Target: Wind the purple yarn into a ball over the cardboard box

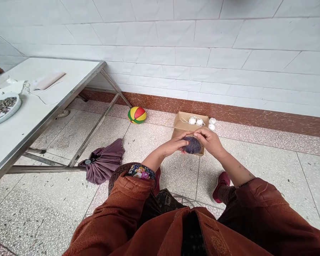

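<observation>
A ball of dark purple-grey yarn sits in my left hand, whose fingers and thumb are wrapped round its left side. My right hand is closed in a pinch at the top of the ball, with thumb and fingertips on its yarn; the thin strand itself is hard to make out. Below and behind both hands an open cardboard box rests on the floor, partly hidden by them. White yarn balls with loose strands lie at the box's far part. More white yarn balls lie just right of it.
A white-topped metal-framed table stands at the left, bearing a plate of dark seeds or husks and a folded pinkish cloth. A colourful ball lies near the tiled wall. Purple fabric lies by the table leg.
</observation>
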Tool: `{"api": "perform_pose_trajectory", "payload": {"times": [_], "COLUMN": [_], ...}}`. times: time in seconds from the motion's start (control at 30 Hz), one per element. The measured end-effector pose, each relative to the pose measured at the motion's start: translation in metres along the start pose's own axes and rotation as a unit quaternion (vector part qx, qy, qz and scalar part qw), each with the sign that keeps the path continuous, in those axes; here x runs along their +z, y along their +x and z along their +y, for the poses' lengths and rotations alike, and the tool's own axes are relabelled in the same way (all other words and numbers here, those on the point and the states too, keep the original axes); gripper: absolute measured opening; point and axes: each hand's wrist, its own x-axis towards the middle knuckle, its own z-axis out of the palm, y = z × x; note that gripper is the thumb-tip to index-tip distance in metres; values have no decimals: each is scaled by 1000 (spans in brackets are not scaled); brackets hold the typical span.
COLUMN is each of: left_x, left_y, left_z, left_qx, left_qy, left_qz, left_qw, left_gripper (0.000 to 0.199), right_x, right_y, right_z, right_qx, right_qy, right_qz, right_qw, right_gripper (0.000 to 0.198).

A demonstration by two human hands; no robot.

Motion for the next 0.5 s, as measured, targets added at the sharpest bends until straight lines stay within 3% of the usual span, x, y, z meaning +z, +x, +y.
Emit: {"api": "perform_pose_trajectory", "payload": {"times": [0.1,0.27,0.4,0.5], "left_x": [4,5,0,-6], "left_y": [-2,0,8,13], "left_z": [0,0,-5,-9], "left_qx": [8,41,55,23], "left_qy": [-99,-210,-222,-117], "left_qz": [-42,-33,80,187], "left_qw": [994,976,970,975], "left_gripper": [70,75,64,51], "right_x": [2,8,11,8], "right_y": [-1,-6,-12,-14], "right_z": [1,9,6,-3], "right_qx": [29,72,49,26], "right_qy": [32,23,2,-1], "right_qz": [7,-35,-109,-145], "right_qw": [999,997,993,989], "right_gripper": [20,22,22,23]}}
